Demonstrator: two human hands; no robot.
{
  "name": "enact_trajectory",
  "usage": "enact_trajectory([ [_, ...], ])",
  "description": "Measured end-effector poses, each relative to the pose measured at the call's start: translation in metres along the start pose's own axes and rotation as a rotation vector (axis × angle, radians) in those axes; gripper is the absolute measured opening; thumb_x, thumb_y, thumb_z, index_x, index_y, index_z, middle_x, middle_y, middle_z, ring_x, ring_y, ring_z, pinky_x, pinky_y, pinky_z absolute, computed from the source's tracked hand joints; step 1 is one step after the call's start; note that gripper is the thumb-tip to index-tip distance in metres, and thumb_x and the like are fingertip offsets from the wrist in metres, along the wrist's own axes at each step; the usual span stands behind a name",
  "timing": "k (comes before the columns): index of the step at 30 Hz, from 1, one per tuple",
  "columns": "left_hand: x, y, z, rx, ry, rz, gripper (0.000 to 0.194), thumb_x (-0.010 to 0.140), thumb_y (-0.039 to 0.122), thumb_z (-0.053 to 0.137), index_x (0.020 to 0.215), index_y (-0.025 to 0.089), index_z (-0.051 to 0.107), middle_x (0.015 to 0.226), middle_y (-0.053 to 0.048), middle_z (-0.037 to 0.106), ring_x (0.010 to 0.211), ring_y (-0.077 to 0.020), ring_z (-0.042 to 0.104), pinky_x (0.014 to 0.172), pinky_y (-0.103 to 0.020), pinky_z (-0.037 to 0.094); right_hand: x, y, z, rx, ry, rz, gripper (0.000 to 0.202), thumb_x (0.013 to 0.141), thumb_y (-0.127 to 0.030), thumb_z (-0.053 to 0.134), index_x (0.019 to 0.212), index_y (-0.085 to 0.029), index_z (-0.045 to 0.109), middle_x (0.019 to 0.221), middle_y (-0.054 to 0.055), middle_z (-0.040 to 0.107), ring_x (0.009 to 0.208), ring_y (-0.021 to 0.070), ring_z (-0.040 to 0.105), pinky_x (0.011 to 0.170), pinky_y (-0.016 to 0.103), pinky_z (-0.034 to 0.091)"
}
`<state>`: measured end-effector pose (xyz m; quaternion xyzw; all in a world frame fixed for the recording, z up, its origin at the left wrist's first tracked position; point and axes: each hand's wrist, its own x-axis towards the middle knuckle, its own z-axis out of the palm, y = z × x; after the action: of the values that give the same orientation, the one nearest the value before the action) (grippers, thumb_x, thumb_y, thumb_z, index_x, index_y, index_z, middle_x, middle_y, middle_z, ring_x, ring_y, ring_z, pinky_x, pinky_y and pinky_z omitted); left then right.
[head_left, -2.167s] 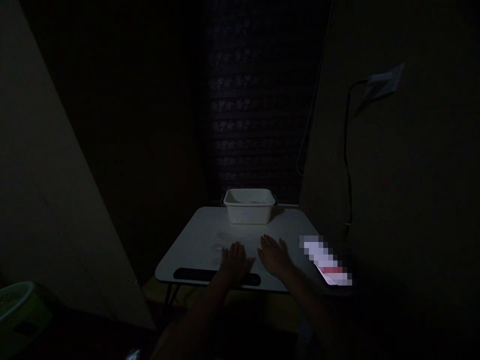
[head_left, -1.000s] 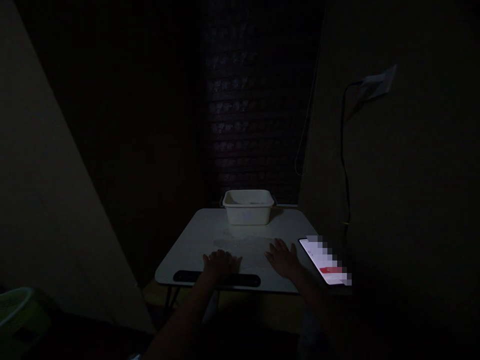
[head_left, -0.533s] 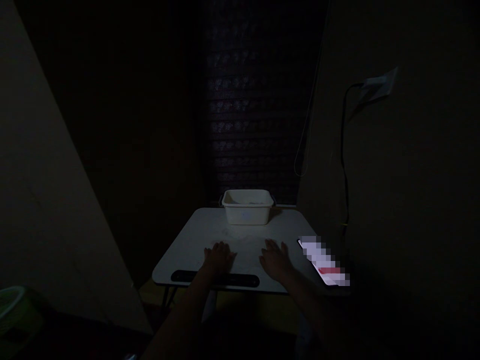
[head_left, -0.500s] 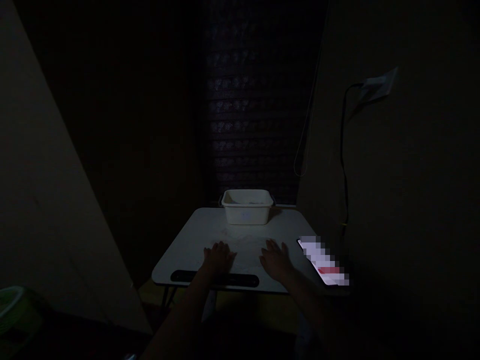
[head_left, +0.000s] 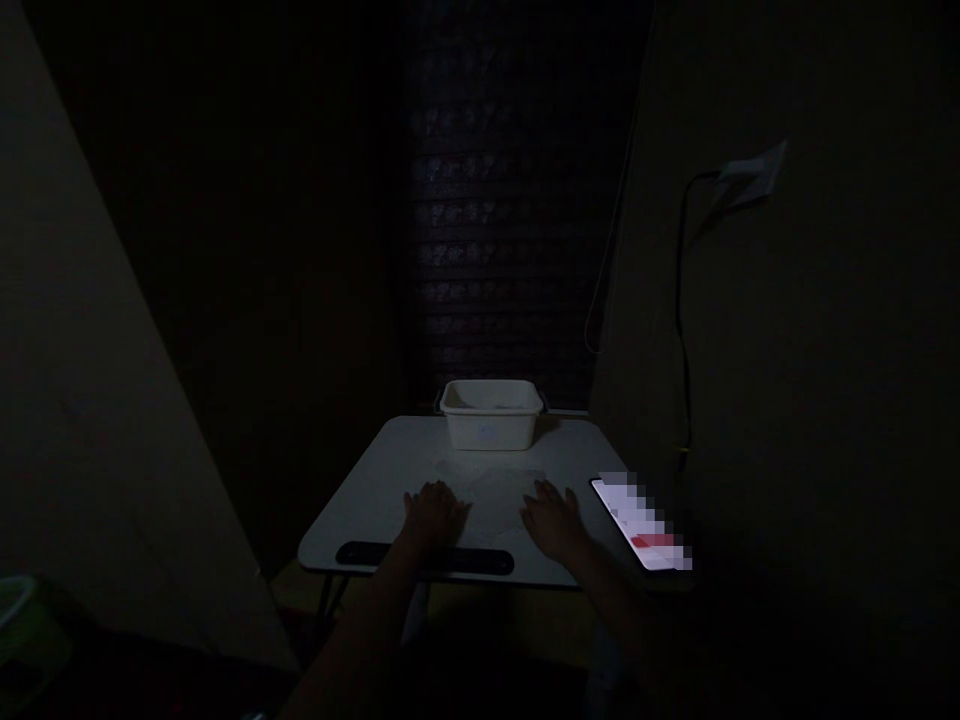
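Observation:
On the small white folding table (head_left: 375,480), my left hand (head_left: 435,515) lies palm down with its fingers spread, just behind the dark slot. My right hand (head_left: 553,518) rests the same way to the right, fingers apart. Between them a faint, clear, thin sheet (head_left: 491,492), perhaps plastic, lies flat on the tabletop; the dim light hides its exact edges. Both hands seem to touch its sides. Beyond it, at the table's far edge, stands a white plastic tub (head_left: 491,432) with something pale inside that I cannot make out.
A lit phone (head_left: 637,520) lies at the table's right edge. The dark slot (head_left: 352,553) runs along the near edge. A black cable (head_left: 681,300) hangs from a wall socket (head_left: 750,175) at right. A green basket (head_left: 30,630) sits low at left.
The view has shifted very slightly. Both hands stay at almost the same place on the table, with only slight finger movement.

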<state>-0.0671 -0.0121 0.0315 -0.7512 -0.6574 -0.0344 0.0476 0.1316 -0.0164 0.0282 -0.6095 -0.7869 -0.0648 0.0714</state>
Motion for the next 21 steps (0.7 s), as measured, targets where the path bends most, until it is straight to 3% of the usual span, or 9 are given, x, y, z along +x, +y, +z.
enact_trajectory([
  [5, -0.004, -0.004, -0.004, 0.019, -0.004, 0.016, 0.050, 0.074, 0.042, 0.009, 0.112, 0.016, 0.027, 0.119, -0.009, 0.027, 0.108, -0.0247, 0.016, 0.082, -0.050, 0.014, 0.006, -0.001, 0.001, 0.025, -0.058, 0.040, 0.041, 0.075, -0.038, 0.015, 0.104, -0.022, 0.039, 0.119, 0.008, 0.026, 0.108, 0.0213, 0.015, 0.081, 0.044, 0.006],
  [11, -0.003, -0.006, -0.006, 0.023, -0.020, 0.001, 0.047, 0.072, 0.046, 0.011, 0.108, 0.025, 0.032, 0.121, -0.005, 0.025, 0.108, -0.0266, 0.015, 0.079, -0.053, 0.014, 0.004, -0.005, 0.000, 0.025, -0.005, 0.019, 0.040, 0.075, -0.038, 0.015, 0.101, -0.022, 0.042, 0.119, 0.008, 0.027, 0.107, 0.0211, 0.017, 0.082, 0.043, 0.006],
  [16, -0.004, 0.001, -0.010, 0.027, 0.061, 0.034, 0.047, 0.073, 0.044, 0.012, 0.109, 0.021, 0.031, 0.116, -0.008, 0.030, 0.107, -0.0264, 0.018, 0.079, -0.053, 0.014, 0.001, -0.001, 0.000, 0.022, -0.008, 0.010, 0.041, 0.075, -0.038, 0.015, 0.099, -0.022, 0.044, 0.117, 0.009, 0.030, 0.107, 0.0212, 0.017, 0.081, 0.043, 0.008],
  [21, -0.004, -0.004, -0.011, 0.045, 0.070, 0.091, 0.041, 0.073, 0.042, 0.016, 0.106, 0.025, 0.035, 0.114, -0.006, 0.034, 0.105, -0.0248, 0.021, 0.080, -0.051, 0.014, 0.006, 0.000, 0.002, 0.025, -0.006, 0.032, 0.041, 0.075, -0.037, 0.016, 0.103, -0.021, 0.040, 0.117, 0.009, 0.029, 0.107, 0.0215, 0.017, 0.080, 0.043, 0.009],
])
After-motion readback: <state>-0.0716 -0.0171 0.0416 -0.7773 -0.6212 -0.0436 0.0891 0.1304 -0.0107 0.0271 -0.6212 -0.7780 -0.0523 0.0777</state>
